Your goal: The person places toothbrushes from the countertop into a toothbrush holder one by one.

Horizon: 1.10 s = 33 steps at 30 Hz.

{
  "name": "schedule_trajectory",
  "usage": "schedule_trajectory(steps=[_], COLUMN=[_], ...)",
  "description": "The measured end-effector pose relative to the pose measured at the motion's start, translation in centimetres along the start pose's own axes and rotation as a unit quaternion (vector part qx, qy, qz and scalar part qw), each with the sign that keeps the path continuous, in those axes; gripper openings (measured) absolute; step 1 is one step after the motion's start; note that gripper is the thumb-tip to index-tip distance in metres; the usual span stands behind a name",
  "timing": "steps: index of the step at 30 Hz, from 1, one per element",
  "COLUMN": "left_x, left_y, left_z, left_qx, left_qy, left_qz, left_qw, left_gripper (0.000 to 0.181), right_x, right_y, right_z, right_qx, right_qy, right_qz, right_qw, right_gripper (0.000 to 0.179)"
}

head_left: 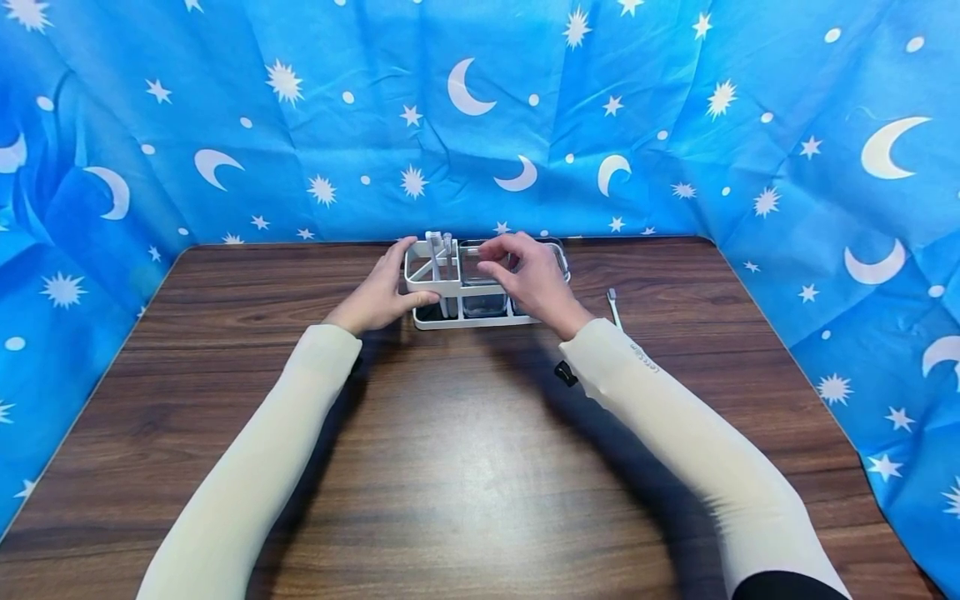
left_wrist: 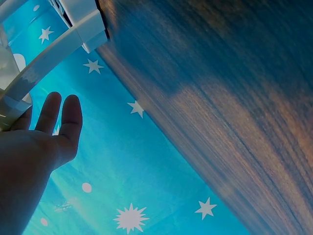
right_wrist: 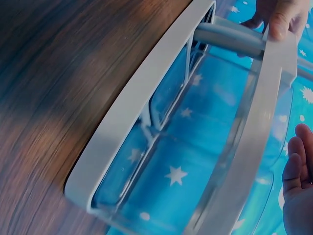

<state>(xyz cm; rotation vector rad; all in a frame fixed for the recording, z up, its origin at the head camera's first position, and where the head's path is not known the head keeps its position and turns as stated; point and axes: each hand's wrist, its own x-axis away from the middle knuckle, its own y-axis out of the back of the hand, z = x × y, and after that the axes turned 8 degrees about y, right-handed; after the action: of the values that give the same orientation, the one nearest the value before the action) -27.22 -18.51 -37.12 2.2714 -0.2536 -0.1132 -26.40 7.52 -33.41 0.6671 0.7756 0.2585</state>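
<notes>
A white toothbrush holder (head_left: pixel 487 323) with two levels stands near the back edge of the table. Two toothbrushes (head_left: pixel 435 260) are upright in its left section, and clear cups (head_left: pixel 484 307) sit in the middle and right sections. My left hand (head_left: pixel 382 293) grips the holder's left end, thumb on the front rim and fingers round the back; the right wrist view shows that thumb (right_wrist: pixel 279 24) on the white rim. Over the cups hovers my right hand (head_left: pixel 536 279), its fingers loosely bent. Nothing shows between them in the right wrist view.
A loose toothbrush (head_left: pixel 614 309) lies on the brown wooden table (head_left: pixel 465 467), right of the holder and beside my right sleeve. Blue cloth (head_left: pixel 420 92) with white moons and stars hangs close behind the table and along both sides.
</notes>
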Motion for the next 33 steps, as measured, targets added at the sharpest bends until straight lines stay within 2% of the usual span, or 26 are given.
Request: schedule_trajectory(steps=[11, 16, 23, 33], left_x=[0.0, 0.0, 0.0, 0.0], left_y=[0.1, 0.1, 0.1, 0.1], left_z=[0.2, 0.2, 0.3, 0.5], left_qx=[-0.003, -0.004, -0.004, -0.006], left_qy=[-0.007, -0.008, -0.013, -0.012], left_qz=[0.001, 0.003, 0.004, 0.006], left_qw=[1.0000, 1.0000, 0.9999, 0.9999], left_gripper=[0.099, 0.099, 0.100, 0.101], right_x=[0.9, 1.1, 2.0, 3.6], right_y=[2.5, 3.7, 5.3, 7.2], right_z=[-1.2, -1.8, -2.7, -3.8], right_qx=[0.024, 0.037, 0.034, 0.052], right_qy=[-0.032, -0.028, -0.046, -0.073], right_qz=[-0.013, -0.037, -0.072, -0.090], right_qw=[0.9991, 0.9982, 0.9958, 0.9920], right_gripper=[0.023, 0.021, 0.018, 0.019])
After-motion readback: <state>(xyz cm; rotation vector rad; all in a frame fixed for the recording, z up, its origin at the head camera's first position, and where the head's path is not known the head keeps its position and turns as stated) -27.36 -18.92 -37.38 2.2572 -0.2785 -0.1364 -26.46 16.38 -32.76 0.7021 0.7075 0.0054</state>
